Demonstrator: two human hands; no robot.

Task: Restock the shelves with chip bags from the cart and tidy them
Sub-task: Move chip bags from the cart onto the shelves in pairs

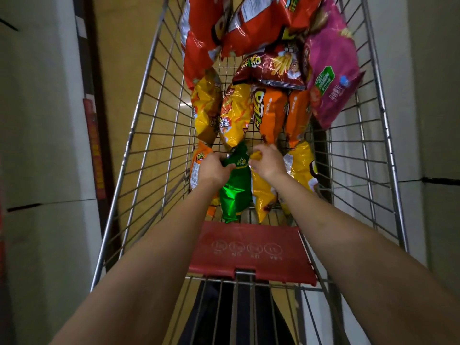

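**Both hands in cart, on the bags nearest the seat flap**

Nearest camera: two bare forearms reaching over the red seat flap (pixel 251 250) into the wire cart (pixel 139 125). All places below are relative to that flap.

Left to right, just beyond the flap:
- orange bag (pixel 196 168) against the cart's left wall, partly hidden under the left wrist.
- left hand (pixel 215 169), fingers (pixel 227 168) curled and pinching the upper part of the green bag (pixel 236 190). Green bag lies lengthwise, its near end touching the flap's far edge.
- right hand (pixel 267 161) just beside the left, fingers closed on the top of a yellow bag (pixel 263 195) lying right of the green one. Grip point mostly hidden by the hand itself.
- another yellow bag (pixel 301 165) right of the right wrist, near the cart's right wall.

Further beyond the flap, middle row: two yellow-orange bags (pixel 234 115), then two orange bags (pixel 271 113) side by side.

Far end from the flap: big red bags (pixel 214 33) piled at the left and centre, dark red fries bag (pixel 273 68) under them, magenta bag (pixel 328 78) leaning on the right wall.

Pale floor either side of the cart. No shelf clearly in view.
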